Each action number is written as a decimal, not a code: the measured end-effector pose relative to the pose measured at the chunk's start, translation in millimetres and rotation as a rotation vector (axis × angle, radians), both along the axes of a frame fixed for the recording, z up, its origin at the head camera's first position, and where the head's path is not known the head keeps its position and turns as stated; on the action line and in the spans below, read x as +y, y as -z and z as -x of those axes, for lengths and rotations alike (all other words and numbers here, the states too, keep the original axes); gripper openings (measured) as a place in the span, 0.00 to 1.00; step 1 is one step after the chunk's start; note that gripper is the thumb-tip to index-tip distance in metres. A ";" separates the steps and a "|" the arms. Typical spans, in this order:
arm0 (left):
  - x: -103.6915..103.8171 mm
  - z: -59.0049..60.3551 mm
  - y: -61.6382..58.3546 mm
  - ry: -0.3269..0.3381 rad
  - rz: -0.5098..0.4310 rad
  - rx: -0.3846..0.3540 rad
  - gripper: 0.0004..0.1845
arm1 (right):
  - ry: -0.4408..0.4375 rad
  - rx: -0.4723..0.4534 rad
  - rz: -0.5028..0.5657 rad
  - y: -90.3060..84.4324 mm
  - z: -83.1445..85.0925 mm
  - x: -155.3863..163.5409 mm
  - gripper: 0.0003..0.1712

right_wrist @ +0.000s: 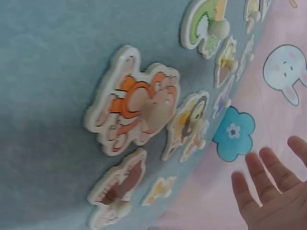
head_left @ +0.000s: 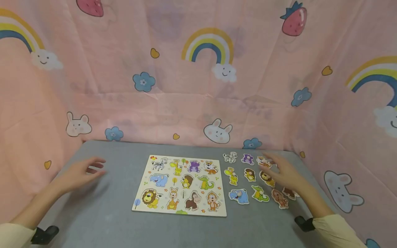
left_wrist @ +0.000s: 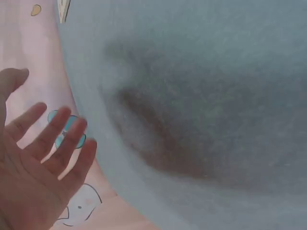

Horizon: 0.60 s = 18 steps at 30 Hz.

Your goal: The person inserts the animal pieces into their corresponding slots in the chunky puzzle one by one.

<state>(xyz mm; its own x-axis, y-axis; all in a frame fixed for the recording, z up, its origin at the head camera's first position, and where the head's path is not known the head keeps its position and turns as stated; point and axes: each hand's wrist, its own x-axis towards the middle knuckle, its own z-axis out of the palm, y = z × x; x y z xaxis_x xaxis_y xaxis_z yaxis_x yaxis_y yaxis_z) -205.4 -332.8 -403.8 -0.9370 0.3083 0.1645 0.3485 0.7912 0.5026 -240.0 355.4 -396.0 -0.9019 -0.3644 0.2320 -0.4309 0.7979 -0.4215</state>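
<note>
A white puzzle board (head_left: pixel 162 209) printed with animals lies flat on the table. To its right are loose wooden animal pieces with knobs: a zebra (head_left: pixel 230 157), purple hippo (head_left: pixel 247 158), giraffe (head_left: pixel 231 176), hedgehog (head_left: pixel 249 175), elephant (head_left: pixel 238 196), crocodile (head_left: pixel 260 194) and others. My right hand (head_left: pixel 285 174) hovers with relaxed fingers over the tiger (head_left: pixel 263 161) and lion (head_left: pixel 266 178), partly covering them. Under that wrist, the monkey (right_wrist: pixel 139 100) and gorilla (right_wrist: pixel 120 187) pieces show. Left of the board, my left hand (head_left: pixel 81 174) hangs above the table, fingers spread, holding nothing.
The grey table (head_left: pixel 108 220) ends at a pink curtain (head_left: pixel 173 113) with rainbows, rabbits and flowers, which stands behind and on both sides. In the right wrist view a small yellow-orange piece (right_wrist: pixel 159 190) lies beyond the gorilla. Black straps sit at both wrists.
</note>
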 end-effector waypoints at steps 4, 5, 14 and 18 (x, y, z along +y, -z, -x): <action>1.4 -6.3 1.2 0.028 -0.071 -0.056 0.21 | -0.005 -0.055 0.107 2.5 -4.6 2.4 0.30; 2.7 -7.5 1.8 0.040 -0.090 -0.066 0.21 | -0.008 -0.057 0.124 4.0 -5.4 3.4 0.29; 30.4 -19.0 9.4 0.104 -0.269 -0.231 0.26 | -0.019 -0.086 0.233 16.7 3.6 6.9 0.27; 43.0 -23.4 12.1 0.121 -0.297 -0.266 0.27 | -0.017 -0.094 0.252 22.1 12.5 2.9 0.26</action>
